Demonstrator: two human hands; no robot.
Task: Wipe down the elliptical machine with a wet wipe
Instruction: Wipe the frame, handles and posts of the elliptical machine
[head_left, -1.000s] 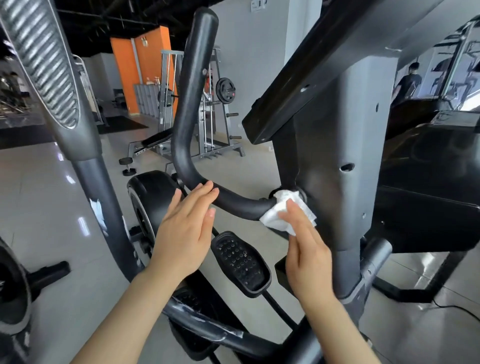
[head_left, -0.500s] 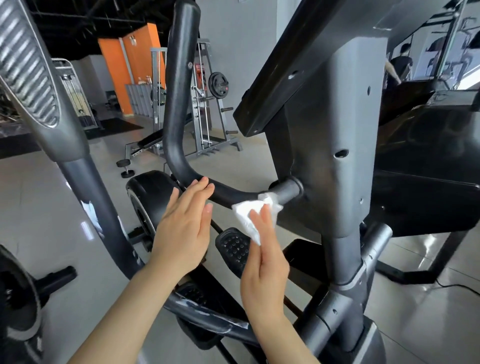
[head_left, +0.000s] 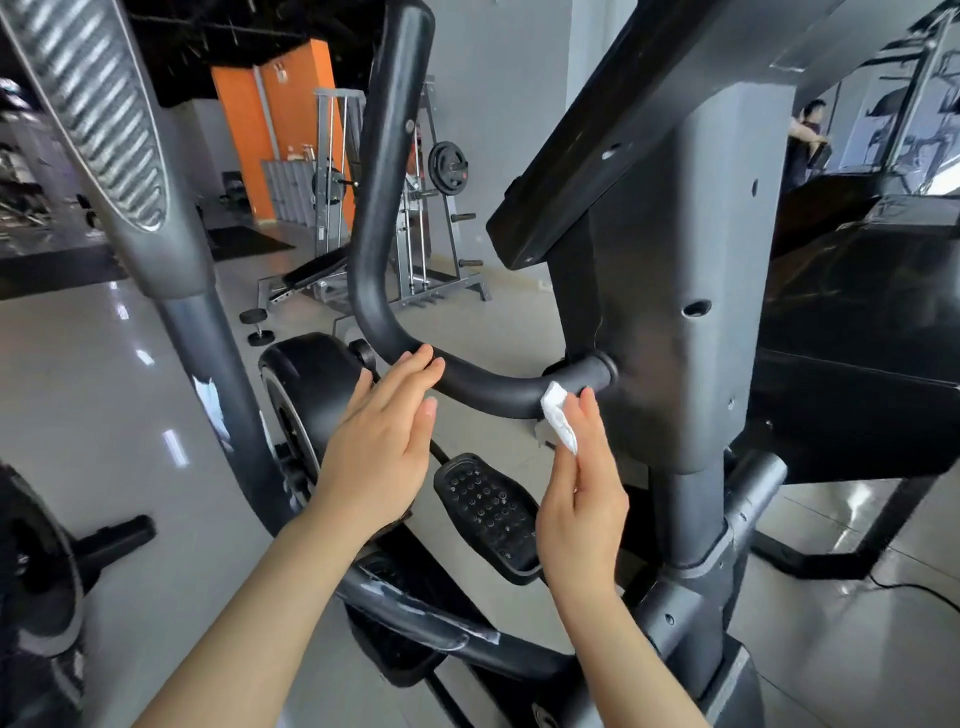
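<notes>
The wipe (head_left: 560, 423), a small white folded wad, lay against the underside of the black curved bar (head_left: 488, 387) close to where the bar entered the grey column (head_left: 691, 291) of the elliptical. The right hand (head_left: 582, 499) pressed it there with nearly straight fingers, the wipe tucked between the fingertips and the bar. The left hand (head_left: 382, 447) was flat and relaxed, holding nothing, its fingertips resting on the bar at the bend, well left of the wipe. Below both hands sat a black studded pedal (head_left: 491, 512), and behind the left hand a black wheel housing (head_left: 311, 379). A ribbed grey handle (head_left: 109, 135) rose at far left. Farther back stood a weight rack (head_left: 415, 208) and an orange wall (head_left: 270, 140).
</notes>
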